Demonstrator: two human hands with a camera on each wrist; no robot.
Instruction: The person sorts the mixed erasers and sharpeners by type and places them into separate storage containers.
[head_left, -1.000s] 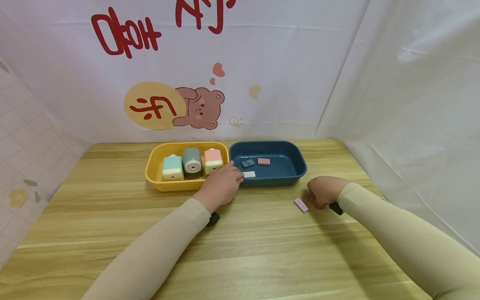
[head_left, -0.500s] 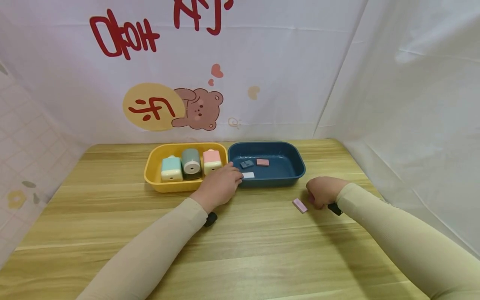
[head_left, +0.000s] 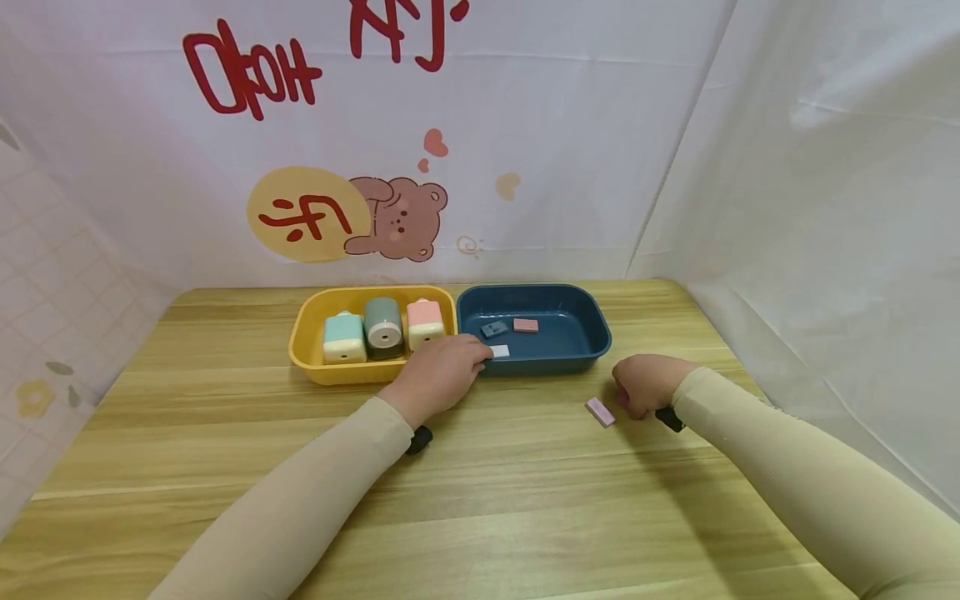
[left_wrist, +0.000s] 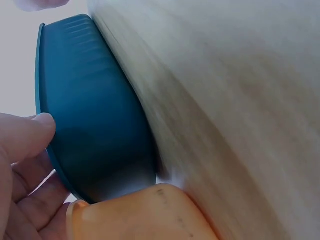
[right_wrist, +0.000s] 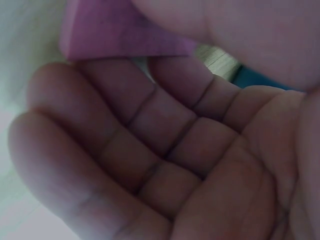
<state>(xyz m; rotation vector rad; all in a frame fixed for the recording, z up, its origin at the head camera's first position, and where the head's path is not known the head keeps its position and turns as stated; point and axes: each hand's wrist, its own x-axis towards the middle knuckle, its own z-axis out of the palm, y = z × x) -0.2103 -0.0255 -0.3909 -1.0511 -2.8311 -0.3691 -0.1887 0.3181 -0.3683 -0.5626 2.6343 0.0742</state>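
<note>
My left hand (head_left: 438,375) holds the near left corner of a dark blue plastic tray (head_left: 555,364). In the left wrist view the thumb (left_wrist: 30,135) lies against the tray's outer wall at the rim, with the fingers curled behind it. My right hand (head_left: 648,383) is low over the table, right of the tray. Between its thumb and fingertips it pinches a pink eraser (right_wrist: 115,35). A lilac-pink eraser (head_left: 600,412) lies on the wood just left of that hand. Inside the tray are a grey-blue eraser (head_left: 494,329), a pink one and a white eraser (head_left: 500,352), partly covered by my left fingers.
A yellow tray (head_left: 300,346) stands against the blue tray's left side. In it are three sharpener-like blocks with small holes: teal and cream (head_left: 344,337), grey (head_left: 383,321) and pink (head_left: 425,323). A white printed cloth (head_left: 562,167) hangs behind the wooden table (head_left: 487,500).
My left fingers have dropped a little and shifted right at the blue tray's rim, covering more of the white eraser. The right hand and the lilac-pink eraser stay in place.
</note>
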